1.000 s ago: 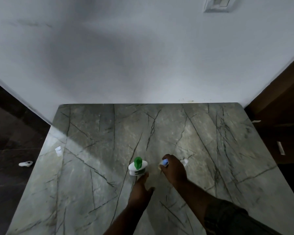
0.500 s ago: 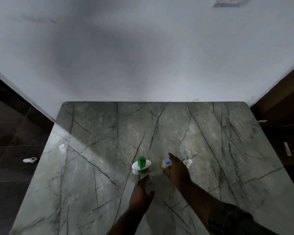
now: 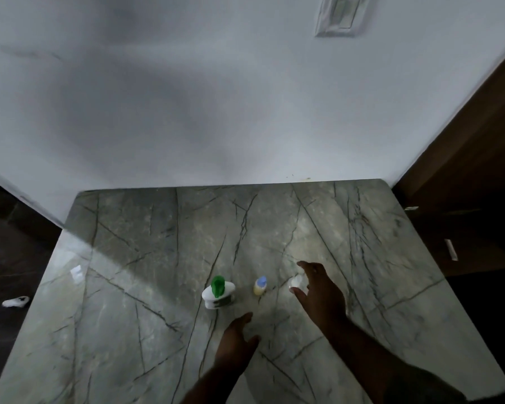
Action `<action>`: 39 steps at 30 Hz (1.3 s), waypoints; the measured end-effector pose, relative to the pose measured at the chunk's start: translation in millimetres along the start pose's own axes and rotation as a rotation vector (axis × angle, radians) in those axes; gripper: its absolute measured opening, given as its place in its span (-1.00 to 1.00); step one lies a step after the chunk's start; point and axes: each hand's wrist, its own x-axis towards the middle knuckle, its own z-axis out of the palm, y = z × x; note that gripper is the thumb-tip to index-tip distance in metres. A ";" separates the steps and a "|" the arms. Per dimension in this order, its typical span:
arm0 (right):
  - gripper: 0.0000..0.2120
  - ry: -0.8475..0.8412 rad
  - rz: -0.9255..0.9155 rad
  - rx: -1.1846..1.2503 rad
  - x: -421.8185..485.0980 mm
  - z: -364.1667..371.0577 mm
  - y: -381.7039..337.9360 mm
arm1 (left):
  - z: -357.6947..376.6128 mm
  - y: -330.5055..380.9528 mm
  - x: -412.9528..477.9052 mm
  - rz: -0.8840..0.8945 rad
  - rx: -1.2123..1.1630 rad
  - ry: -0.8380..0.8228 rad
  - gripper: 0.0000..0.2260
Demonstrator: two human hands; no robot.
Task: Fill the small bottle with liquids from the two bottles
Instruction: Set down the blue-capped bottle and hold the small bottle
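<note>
- Just right of centre in the lower frame, the small bottle (image 3: 296, 282) stands on the table (image 3: 158, 258); it is pale and too blurred to show whether it is capped or holds anything.
- Spread around it is the right hand (image 3: 322, 293), thumb and fingers wide open on either side, not yet closed on it; I judge this a reach to take it up for filling.
- Just left of it stands a blue-capped bottle (image 3: 260, 286), upright, with yellowish liquid inside.
- Further left is a white bottle (image 3: 218, 293) with a green cap, upright; its contents cannot be seen.
- Both source bottles look capped, so pouring seems not begun.
- Below them the left hand (image 3: 235, 342) hovers over the table, loosely open, holding nothing, probably ready to steady or fetch a bottle.
- A scrap (image 3: 77, 271) lies at the table's left edge.
</note>
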 end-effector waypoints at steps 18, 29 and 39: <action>-0.87 -0.107 -0.095 -0.034 -18.9 18.5 -2.1 | 7.2 13.5 -14.7 0.048 -0.056 0.003 -0.32; -0.66 -0.312 -0.273 -0.021 -64.7 -12.7 -108.2 | -14.6 10.0 -38.4 0.149 -0.243 0.197 -0.81; -0.76 -0.567 -0.432 0.011 -55.6 -13.3 -123.8 | -17.0 -4.2 -47.9 0.060 -0.115 0.194 -0.80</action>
